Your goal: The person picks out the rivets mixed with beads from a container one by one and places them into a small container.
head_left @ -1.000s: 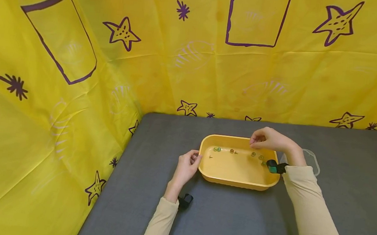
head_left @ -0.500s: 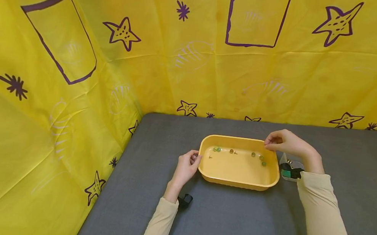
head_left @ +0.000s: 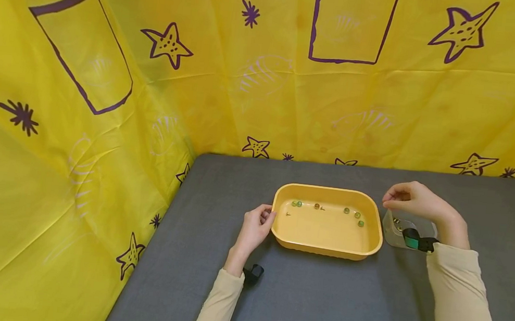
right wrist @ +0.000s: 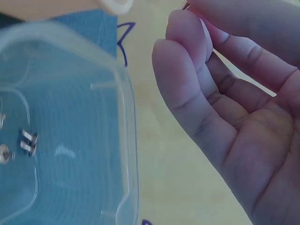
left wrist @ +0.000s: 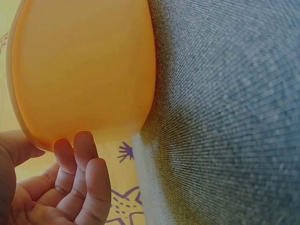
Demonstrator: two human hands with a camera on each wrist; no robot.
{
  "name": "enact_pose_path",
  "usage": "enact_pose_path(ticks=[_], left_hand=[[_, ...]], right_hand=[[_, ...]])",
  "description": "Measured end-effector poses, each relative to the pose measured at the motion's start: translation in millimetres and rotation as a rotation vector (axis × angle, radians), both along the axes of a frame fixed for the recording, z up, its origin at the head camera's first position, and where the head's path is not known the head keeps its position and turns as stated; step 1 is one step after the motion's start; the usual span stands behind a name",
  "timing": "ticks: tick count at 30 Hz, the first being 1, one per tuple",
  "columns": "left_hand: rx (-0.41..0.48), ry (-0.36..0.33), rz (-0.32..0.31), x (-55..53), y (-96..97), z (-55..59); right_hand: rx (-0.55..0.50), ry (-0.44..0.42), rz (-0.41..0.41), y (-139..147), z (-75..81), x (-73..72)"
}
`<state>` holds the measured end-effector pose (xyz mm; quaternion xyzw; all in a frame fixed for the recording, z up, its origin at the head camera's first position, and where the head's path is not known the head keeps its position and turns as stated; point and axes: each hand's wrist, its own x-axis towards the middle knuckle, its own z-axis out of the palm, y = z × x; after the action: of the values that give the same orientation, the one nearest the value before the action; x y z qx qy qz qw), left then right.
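A yellow tray [head_left: 320, 236] holds several glass marbles [head_left: 357, 215] and small brass-coloured tacks [head_left: 288, 214]. My left hand [head_left: 256, 228] grips the tray's left end, thumb at the rim and fingers against the outer wall, as the left wrist view shows. To the right of the tray, my right hand [head_left: 415, 199] is raised over a clear plastic container [head_left: 392, 237]. Its thumb and fingertips pinch a small shiny metal piece [right wrist: 185, 6], mostly hidden by the fingers. Small metal pieces [right wrist: 28, 142] lie inside the container, partly behind the wrist strap in the head view.
The tray and container stand close side by side on a grey cloth-covered table [head_left: 308, 302]. A yellow curtain [head_left: 264, 93] with starfish drawings rises behind the table and along its left side.
My right hand has moved right, from above the tray's far right part past its rim to over the clear container. The left hand and tray have stayed put.
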<state>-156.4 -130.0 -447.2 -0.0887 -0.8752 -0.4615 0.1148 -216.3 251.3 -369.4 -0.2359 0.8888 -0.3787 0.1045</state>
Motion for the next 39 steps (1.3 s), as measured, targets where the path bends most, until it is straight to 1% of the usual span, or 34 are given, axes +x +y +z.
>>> enact_pose_path(ticks=[4, 8, 15, 24, 29, 33, 39], left_hand=[[0.001, 0.003, 0.0, -0.4, -0.5, -0.7], [0.004, 0.011, -0.002, -0.6, -0.7, -0.6], [0.008, 0.011, -0.003, -0.4, -0.7, 0.1], [0.008, 0.003, -0.008, 0.1, -0.5, 0.2], [0.012, 0.004, -0.009, 0.0, -0.5, 0.0], [0.014, -0.001, -0.011, -0.2, -0.7, -0.7], [0.013, -0.006, -0.012, 0.0, -0.8, -0.1]], right_hand=[[0.005, 0.026, -0.01, 7.1, -1.7, 3.8], [0.009, 0.035, -0.019, 13.2, -4.3, 6.5], [0.015, 0.022, -0.044, 20.4, -7.9, 11.0], [0.061, 0.003, -0.063, 26.9, -11.2, 13.7], [0.046, 0.006, -0.058, 28.6, -13.5, 15.0], [0.035, -0.015, -0.058, 29.0, -14.7, 15.1], [0.064, -0.027, -0.079, 29.1, -14.6, 15.0]])
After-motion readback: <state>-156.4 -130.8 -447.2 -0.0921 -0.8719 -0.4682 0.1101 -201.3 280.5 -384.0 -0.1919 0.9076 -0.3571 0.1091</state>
